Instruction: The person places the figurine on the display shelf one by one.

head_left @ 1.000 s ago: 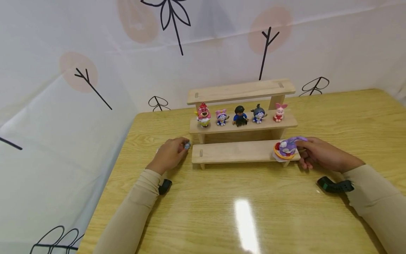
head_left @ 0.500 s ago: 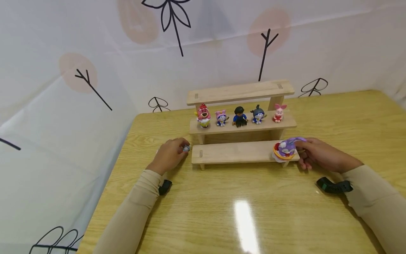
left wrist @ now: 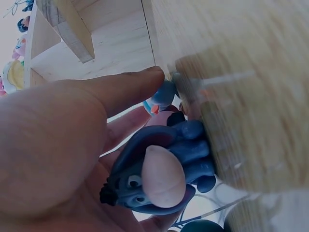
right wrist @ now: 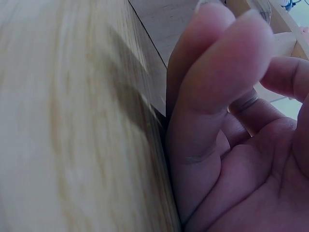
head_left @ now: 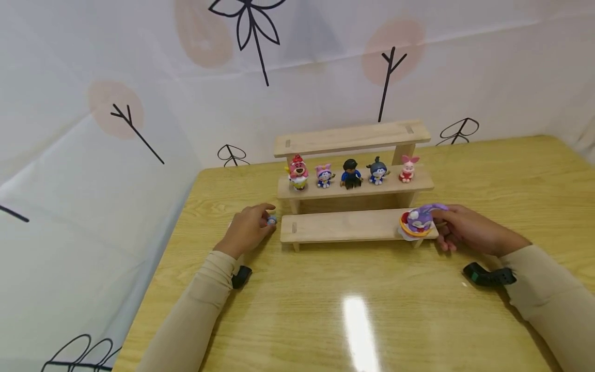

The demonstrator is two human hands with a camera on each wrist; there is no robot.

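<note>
In the head view my left hand (head_left: 249, 227) is beside the lower shelf's left end. Its thumb and fingers pinch a small light-blue figurine (head_left: 271, 220) low at the table. The left wrist view has that blue figurine (left wrist: 163, 94) under the thumb tip, partly hidden, while a dark blue donkey figurine (left wrist: 159, 169) stands nearer the palm. My right hand (head_left: 471, 227) grips the tail side of a purple animal figurine in an orange-rimmed cup (head_left: 419, 221), at the right end of the lower shelf. Curled right fingers (right wrist: 227, 63) fill the right wrist view, where the purple figurine cannot be made out.
A three-step wooden shelf (head_left: 341, 226) stands on the wood-grain table (head_left: 297, 299). Along its middle step sit several figurines, among them a pink bear (head_left: 298, 173), a black-haired figure (head_left: 351, 174) and a pink piglet (head_left: 407, 169). A patterned white cloth (head_left: 316, 98) hangs behind.
My left hand's forefinger has straightened, and the light-blue figurine has shifted slightly toward the front and left. The right hand and purple figurine stay in place; the head view has tilted a little upward.
</note>
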